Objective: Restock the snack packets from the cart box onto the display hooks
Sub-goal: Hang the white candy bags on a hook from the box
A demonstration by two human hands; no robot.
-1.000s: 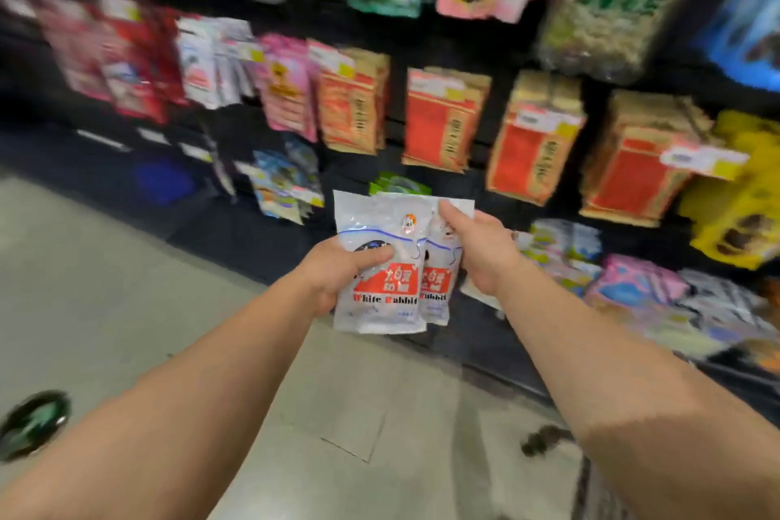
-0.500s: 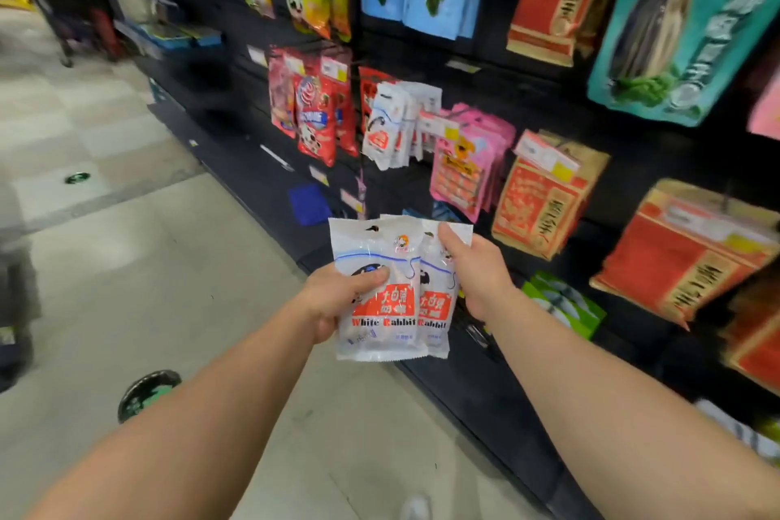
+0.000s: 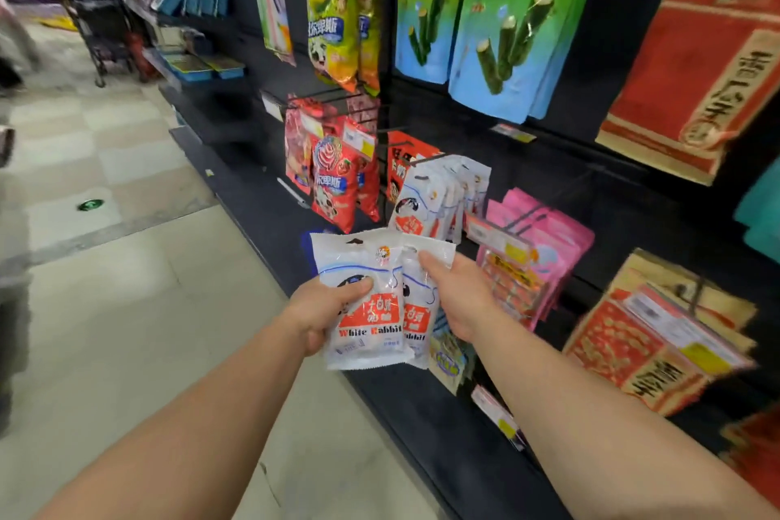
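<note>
your view has swung along the display, and the hanging white rabbit packets (image 3: pixel 439 198) now sit just above your hands. left hand (image 3: pixel 320 308) grips the front packet (image 3: pixel 363 308); right hand (image 3: pixel 456 296) pinches the rear packet (image 3: pixel 418 308), ready for hooking.

Two white White Rabbit packets (image 3: pixel 367 300) with red label panels and blue line art are held upright and fanned, the front one overlapping the rear packet (image 3: pixel 415 304) on its left side. They hang in the air before the lower part of the dark display rack (image 3: pixel 561 177). Just above and behind them, a row of matching white hung packets (image 3: pixel 439 198) dangles from a display hook (image 3: pixel 426 158), tilted outward.
</note>
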